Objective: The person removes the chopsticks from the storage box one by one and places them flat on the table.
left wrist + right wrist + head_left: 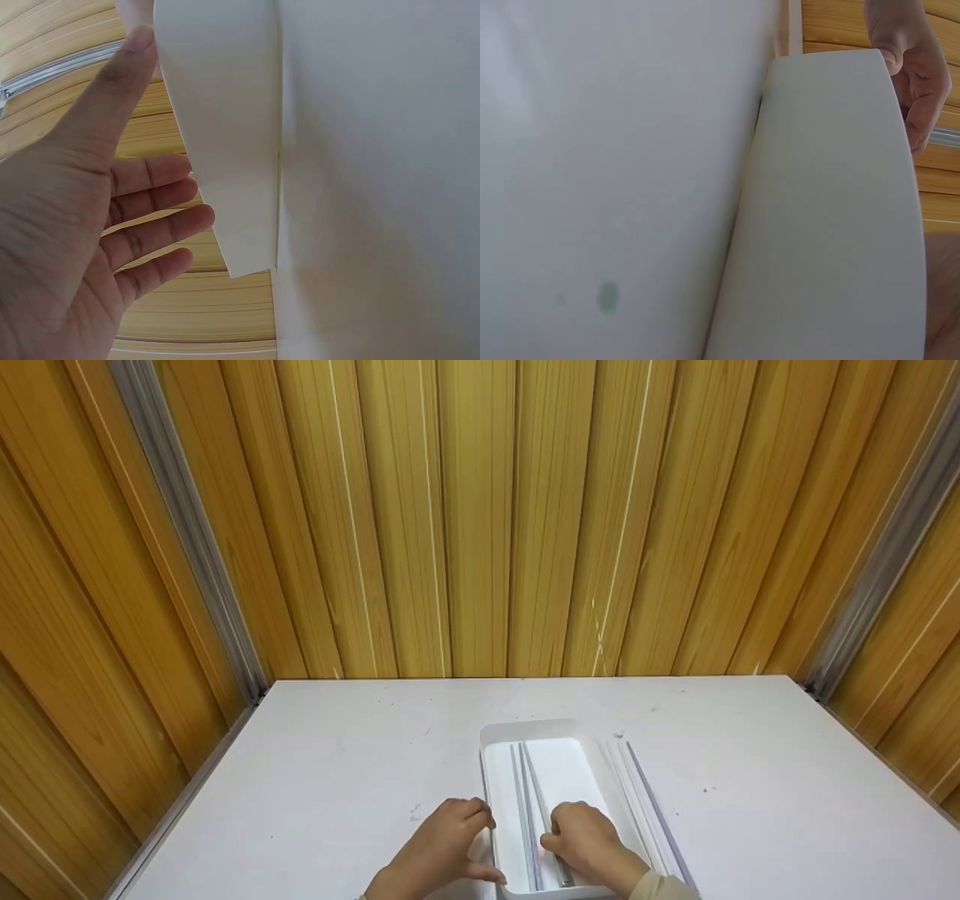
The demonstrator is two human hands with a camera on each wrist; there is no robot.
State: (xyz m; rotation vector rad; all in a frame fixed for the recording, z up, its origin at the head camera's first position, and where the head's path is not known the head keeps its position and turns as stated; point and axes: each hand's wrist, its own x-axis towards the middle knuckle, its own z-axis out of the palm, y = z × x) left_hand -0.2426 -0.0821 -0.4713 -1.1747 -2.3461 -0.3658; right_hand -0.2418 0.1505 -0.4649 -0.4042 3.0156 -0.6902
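A white rectangular tray [529, 729] lies lengthwise before me, with several thin pastel chopsticks in it. My left hand [444, 844] is at its left side, thumb by the near left corner; in the left wrist view, the fairly straight fingers [169, 229] meet the tray's outer wall [225, 142]. Inside the tray, my right hand [585, 836] has curled fingers and pinches a pale chopstick [535, 774] that slants under it, its silvery end showing below. Bluish and lilac chopsticks [519, 795] lie left of that one. The tray wall [825, 210] hides most of my right hand in the right wrist view.
More long sticks, white ones [637, 802] and a purple one [651, 791], lie along the tray's right side. The white table [360, 750] reaches back to a wood-patterned wall [480, 525], with similar walls and grey metal posts at both sides.
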